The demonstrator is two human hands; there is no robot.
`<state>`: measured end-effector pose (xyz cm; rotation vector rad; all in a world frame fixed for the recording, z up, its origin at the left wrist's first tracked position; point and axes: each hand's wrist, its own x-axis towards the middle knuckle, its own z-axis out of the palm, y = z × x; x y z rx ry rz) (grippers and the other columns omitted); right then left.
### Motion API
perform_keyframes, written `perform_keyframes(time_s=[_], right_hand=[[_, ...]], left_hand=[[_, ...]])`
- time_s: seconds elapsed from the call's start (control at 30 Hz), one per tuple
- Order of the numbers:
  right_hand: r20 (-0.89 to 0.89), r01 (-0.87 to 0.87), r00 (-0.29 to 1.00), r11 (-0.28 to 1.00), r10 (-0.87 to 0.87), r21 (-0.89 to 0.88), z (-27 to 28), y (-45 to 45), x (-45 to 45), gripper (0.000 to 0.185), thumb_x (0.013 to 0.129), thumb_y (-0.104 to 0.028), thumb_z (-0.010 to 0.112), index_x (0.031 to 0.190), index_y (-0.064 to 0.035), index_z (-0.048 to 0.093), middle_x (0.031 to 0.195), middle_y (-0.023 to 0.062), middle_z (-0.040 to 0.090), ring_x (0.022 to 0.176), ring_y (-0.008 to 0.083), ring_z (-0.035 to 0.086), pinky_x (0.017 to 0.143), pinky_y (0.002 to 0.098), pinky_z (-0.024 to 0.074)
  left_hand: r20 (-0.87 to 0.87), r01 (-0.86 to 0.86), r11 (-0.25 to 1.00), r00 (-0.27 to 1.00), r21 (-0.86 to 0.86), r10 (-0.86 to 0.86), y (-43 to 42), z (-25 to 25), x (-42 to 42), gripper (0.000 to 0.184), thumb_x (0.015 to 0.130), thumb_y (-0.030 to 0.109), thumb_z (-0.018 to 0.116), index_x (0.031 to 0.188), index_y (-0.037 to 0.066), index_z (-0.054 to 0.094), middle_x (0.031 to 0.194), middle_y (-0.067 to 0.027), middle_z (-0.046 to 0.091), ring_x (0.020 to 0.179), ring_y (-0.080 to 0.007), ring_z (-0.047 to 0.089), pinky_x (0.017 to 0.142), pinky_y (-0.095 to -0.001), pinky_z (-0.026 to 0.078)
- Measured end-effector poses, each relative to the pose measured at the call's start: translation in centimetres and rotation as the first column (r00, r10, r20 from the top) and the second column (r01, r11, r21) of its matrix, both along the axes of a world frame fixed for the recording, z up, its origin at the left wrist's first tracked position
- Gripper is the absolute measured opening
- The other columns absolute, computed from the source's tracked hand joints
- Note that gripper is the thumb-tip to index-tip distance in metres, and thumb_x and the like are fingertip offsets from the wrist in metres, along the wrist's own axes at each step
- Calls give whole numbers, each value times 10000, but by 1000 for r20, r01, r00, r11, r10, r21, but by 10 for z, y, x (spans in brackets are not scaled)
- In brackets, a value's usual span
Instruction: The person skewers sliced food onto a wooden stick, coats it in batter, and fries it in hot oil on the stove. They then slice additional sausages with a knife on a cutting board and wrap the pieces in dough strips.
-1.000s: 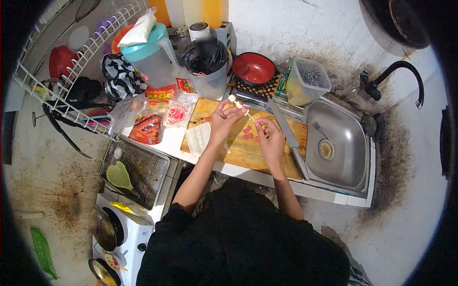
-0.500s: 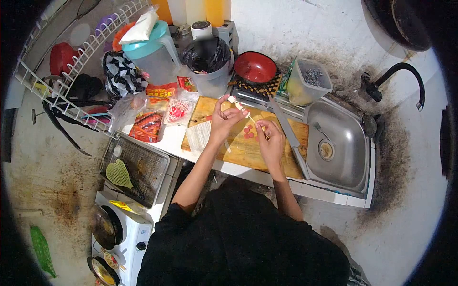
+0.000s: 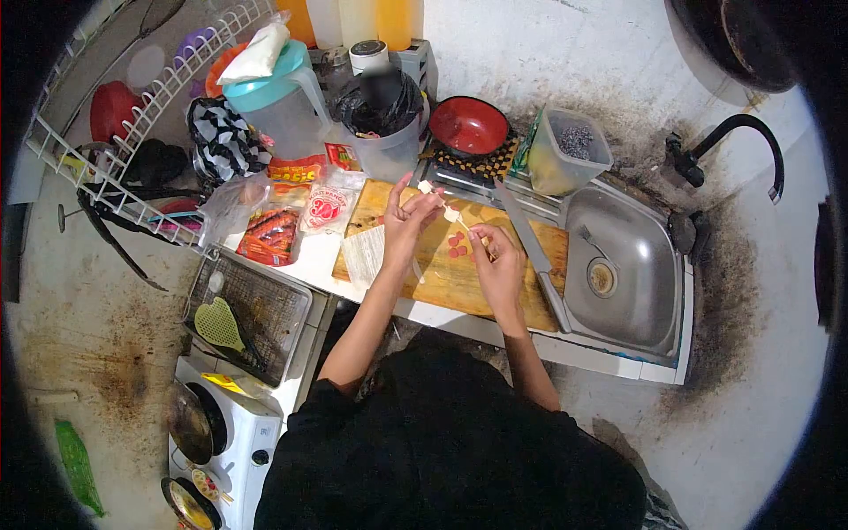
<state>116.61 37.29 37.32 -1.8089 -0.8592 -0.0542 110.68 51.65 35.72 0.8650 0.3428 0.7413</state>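
Note:
Above the wooden cutting board [image 3: 521, 291], my right hand [image 3: 497, 272] pinches the lower end of a thin skewer [image 3: 460, 223]. Pale food pieces [image 3: 451, 214] are threaded along it. My left hand [image 3: 406, 231] holds the upper part of this skewer, its fingers closed around the food and partly hiding it. Several round sausage slices [image 3: 457, 250] lie on the board between my hands. Beside my left wrist is a flat bundle of thin sticks [image 3: 363, 253]. A large knife [image 3: 538, 258] rests along the board's right side.
The steel sink [image 3: 640, 305] with a fork [image 3: 596, 243] in it is at the right. Behind the board stand a red bowl [image 3: 469, 124] and a plastic tub [image 3: 570, 163]. Food packets [image 3: 269, 234] lie at the left, above a wire-rack tray [image 3: 278, 300] and a stove [image 3: 252, 433].
My left fingers have shifted on the skewer, and the pink piece that showed near them is no longer visible. A pale piece now shows nearer my right hand, which stays almost in place.

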Motion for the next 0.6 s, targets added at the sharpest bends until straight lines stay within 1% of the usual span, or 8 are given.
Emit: perform_keyframes(time_s=[0.03, 0.07, 0.13, 0.27, 0.37, 0.43, 0.53, 0.6], right_hand=[[57, 8, 998, 1000, -7, -13, -2, 0, 1, 103, 829, -89, 605, 899, -15, 620, 763, 73, 611, 494, 135, 473, 489, 271, 389], [57, 8, 998, 1000, -7, -12, -1, 0, 0, 103, 829, -89, 605, 899, -15, 620, 763, 73, 611, 494, 135, 473, 489, 271, 389], [-35, 12, 999, 1000, -13, -26, 1, 0, -2, 107, 825, -94, 609, 896, -15, 620, 765, 73, 610, 503, 139, 479, 489, 276, 385], [-23, 25, 999, 1000, -25, -8, 2, 0, -3, 107, 824, -101, 612, 889, -16, 621, 769, 77, 606, 511, 142, 479, 495, 283, 383], [-80, 35, 996, 999, -36, -15, 4, -1, -2, 108, 824, -107, 613, 886, -19, 623, 766, 78, 603, 522, 152, 482, 508, 288, 384], [-2, 38, 999, 999, -38, -18, 2, -1, 0, 111, 823, -110, 616, 888, -21, 623, 762, 77, 598, 528, 157, 487, 507, 289, 382], [23, 30, 999, 999, -31, 18, 1, 1, 0, 114, 824, -111, 614, 893, -21, 624, 758, 75, 593, 533, 162, 488, 510, 294, 380], [30, 31, 999, 999, -31, 5, 0, 1, 0, 113, 825, -111, 612, 894, -22, 624, 763, 75, 595, 534, 159, 492, 508, 288, 384]], left_hand=[[0, -1, 1000, 1000, 1, 1, 1, 0, -1, 646, 820, 51, 637, 1339, 44, 252, 1035, -142, 628, 941, -154, 605, 827, -266, 490], [-37, -15, 1000, 999, 21, 16, 1, 1, -1, 648, 820, 55, 640, 1341, 49, 253, 1029, -137, 631, 936, -153, 607, 830, -270, 491], [-74, -29, 999, 997, 39, 32, -1, 3, -2, 651, 821, 58, 642, 1342, 54, 253, 1022, -132, 634, 931, -152, 609, 833, -274, 492], [-70, -65, 997, 995, 47, 68, -4, 4, -1, 703, 803, 56, 666, 1349, 47, 223, 992, -142, 639, 909, -155, 616, 813, -279, 504], [-62, -90, 993, 994, 75, 95, -6, 2, 2, 730, 794, 41, 672, 1352, 42, 202, 966, -151, 641, 897, -162, 621, 796, -284, 514], [-71, -101, 990, 992, 97, 109, -6, 1, 3, 738, 791, 33, 673, 1353, 41, 194, 953, -155, 641, 893, -167, 622, 790, -287, 518], [-61, -93, 990, 993, 105, 99, -7, -1, 5, 738, 790, 28, 672, 1352, 40, 194, 936, -152, 642, 888, -166, 622, 795, -291, 519], [-55, -85, 992, 994, 97, 91, -8, -2, 5, 733, 793, 26, 667, 1353, 45, 194, 942, -142, 641, 877, -164, 622, 801, -292, 518]])
